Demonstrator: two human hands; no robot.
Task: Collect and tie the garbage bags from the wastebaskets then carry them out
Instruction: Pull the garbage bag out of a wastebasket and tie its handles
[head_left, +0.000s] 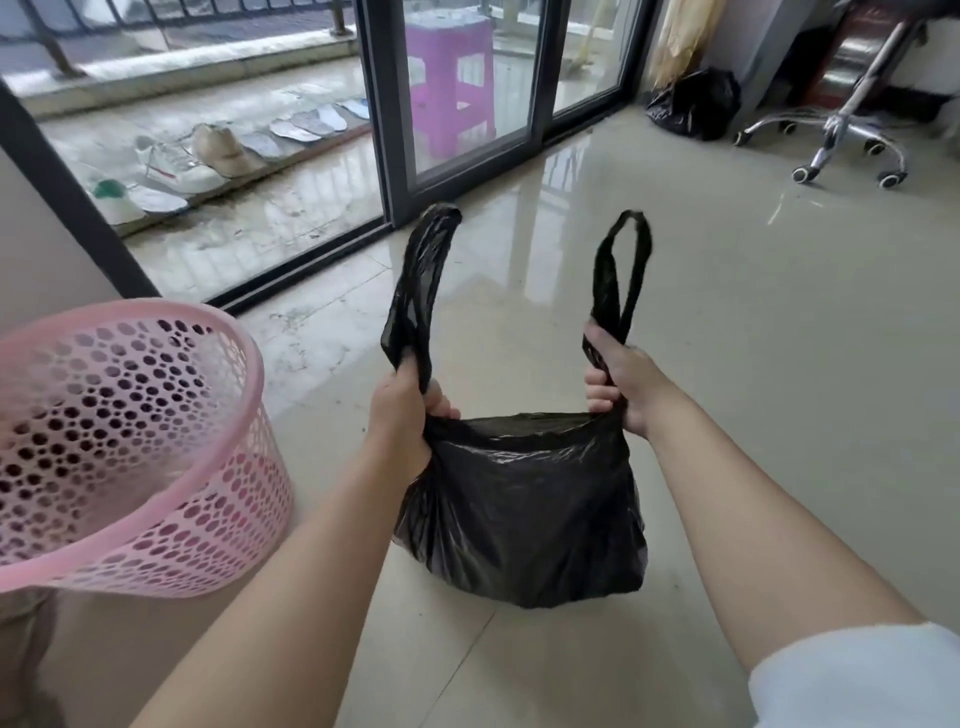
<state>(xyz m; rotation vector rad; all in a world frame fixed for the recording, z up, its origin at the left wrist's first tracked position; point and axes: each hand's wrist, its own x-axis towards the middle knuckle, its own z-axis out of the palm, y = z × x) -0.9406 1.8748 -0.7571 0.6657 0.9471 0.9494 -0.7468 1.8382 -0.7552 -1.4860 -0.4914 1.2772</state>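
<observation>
Black plastic fills the middle of my head view: the garbage bag (524, 509) hangs over the tiled floor (727, 312), full and rounded at its base, which sits at or just above the tiles; I cannot tell which. I take this bag as my landmark. My left hand (402, 415) grips the bag's left handle loop (421, 280) at its root, fingers curled tight round the plastic, and the loop stands up above the fist. My right hand (618, 384) clamps the right handle loop (621, 270) the same way. The two hands are held apart, with the bag's mouth stretched taut between them.

Left of the bag, close to my left forearm, is the pink perforated wastebasket (135, 436), tilted, its open mouth turned toward me. Beyond the bag, a dark-framed sliding glass door (395, 114) crosses the view, with a purple stool (452, 83) and a row of shoes (176, 166) behind the glass. Far right of the bag, well apart, a second black bag (693, 104) lies on the floor near the chrome base of an office chair (847, 140).
</observation>
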